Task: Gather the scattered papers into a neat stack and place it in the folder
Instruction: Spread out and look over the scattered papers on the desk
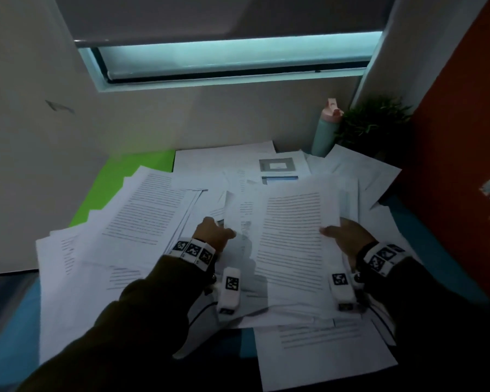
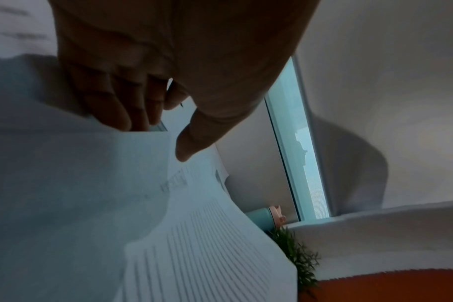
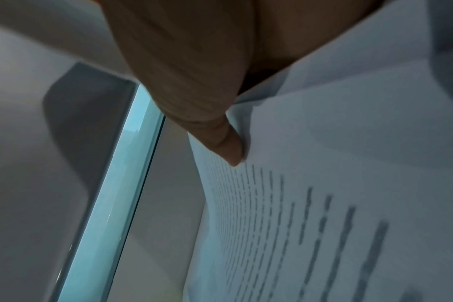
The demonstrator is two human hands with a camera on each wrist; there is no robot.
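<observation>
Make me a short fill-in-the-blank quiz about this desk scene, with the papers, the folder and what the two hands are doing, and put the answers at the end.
1. The right hand pinches a printed sheet with its thumb on ____ of the page.
2. The folder lying under the scattered papers is bright ____.
3. The water bottle stands beside a small ____ in the desk's far corner.
4. The left hand has its fingers slipped ____ a sheet's edge.

Answers: top; green; plant; under

Dark sleeves [image 1: 142,312] cover both arms to the wrists. Each wrist wears a white band [image 1: 194,251] printed with square black-and-white markers, and a small white camera block [image 1: 229,290] with its own marker and a thin cable.
</observation>
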